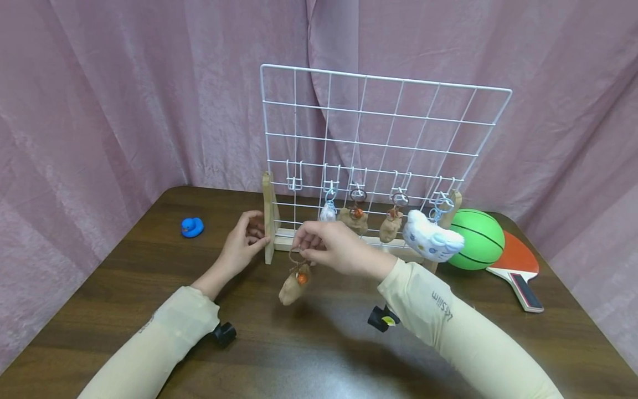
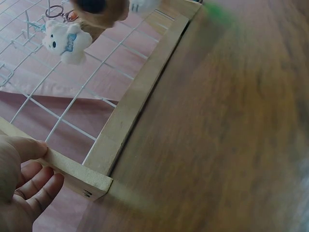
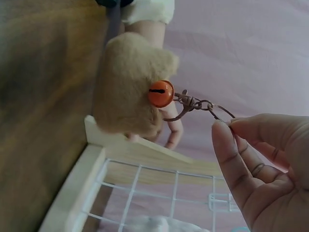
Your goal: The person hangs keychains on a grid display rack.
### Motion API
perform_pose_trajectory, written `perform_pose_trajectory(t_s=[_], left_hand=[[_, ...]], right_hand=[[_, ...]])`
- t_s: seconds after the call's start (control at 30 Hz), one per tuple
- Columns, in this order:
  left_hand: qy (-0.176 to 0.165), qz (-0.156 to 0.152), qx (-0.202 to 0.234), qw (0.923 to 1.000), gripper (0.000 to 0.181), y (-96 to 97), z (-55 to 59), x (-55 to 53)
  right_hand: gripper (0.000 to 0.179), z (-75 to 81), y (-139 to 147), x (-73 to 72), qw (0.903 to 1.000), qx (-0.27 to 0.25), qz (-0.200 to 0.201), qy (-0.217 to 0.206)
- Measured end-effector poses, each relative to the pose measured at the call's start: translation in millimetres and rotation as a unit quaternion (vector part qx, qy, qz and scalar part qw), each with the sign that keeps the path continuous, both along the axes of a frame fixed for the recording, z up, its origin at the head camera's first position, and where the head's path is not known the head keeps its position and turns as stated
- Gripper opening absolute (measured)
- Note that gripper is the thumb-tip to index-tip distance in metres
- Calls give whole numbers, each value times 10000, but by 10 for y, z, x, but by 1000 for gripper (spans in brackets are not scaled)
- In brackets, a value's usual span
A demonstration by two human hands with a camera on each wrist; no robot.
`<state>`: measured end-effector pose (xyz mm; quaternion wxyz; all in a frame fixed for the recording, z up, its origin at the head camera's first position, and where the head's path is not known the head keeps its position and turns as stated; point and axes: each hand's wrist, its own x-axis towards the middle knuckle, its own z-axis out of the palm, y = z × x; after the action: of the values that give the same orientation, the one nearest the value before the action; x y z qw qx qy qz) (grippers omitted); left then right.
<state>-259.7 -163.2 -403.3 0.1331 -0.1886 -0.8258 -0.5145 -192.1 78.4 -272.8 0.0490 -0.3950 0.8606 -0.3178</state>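
Observation:
My right hand (image 1: pixel 336 246) pinches the metal ring of a brown plush keychain (image 1: pixel 295 285) between thumb and fingertips. An orange bell (image 3: pixel 161 94) hangs from its clasp, and the plush dangles over the table before the rack's left part. My left hand (image 1: pixel 241 244) rests against the wooden side post (image 2: pixel 72 169) of a white wire grid rack (image 1: pixel 384 116), thumb touching the wood and fingers loosely bent. From the rack's hooks hang a small white plush (image 2: pixel 65 41), two brown plush keychains (image 1: pixel 391 226) and a larger white plush (image 1: pixel 432 235). The leftmost hook (image 1: pixel 294 183) bears nothing.
A blue rubber duck (image 1: pixel 191 227) sits at the table's left. By the rack's right end are a green ball (image 1: pixel 477 239) and a red table tennis paddle (image 1: pixel 518 260). Pink curtains (image 1: pixel 124 94) hang behind the brown table (image 1: pixel 279 360).

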Motion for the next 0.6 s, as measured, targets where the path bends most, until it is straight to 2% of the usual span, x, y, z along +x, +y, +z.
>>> perform_pose_trajectory(t_s=[0.27, 0.4, 0.57, 0.6], left_hand=[[-119, 64, -75, 9999, 54, 43, 73, 43], [-108, 66, -107, 9999, 52, 46, 109, 68], [-24, 33, -61, 10000, 54, 27, 65, 40], [-12, 28, -45, 10000, 55, 12, 17, 4]], right_hand=[[12, 192, -13, -103, 9990, 166, -217, 342], [12, 266, -23, -160, 9986, 193, -316, 367], [12, 366, -35, -223, 9975, 282, -424, 490], [12, 384, -38, -234, 9973, 291, -445, 512]])
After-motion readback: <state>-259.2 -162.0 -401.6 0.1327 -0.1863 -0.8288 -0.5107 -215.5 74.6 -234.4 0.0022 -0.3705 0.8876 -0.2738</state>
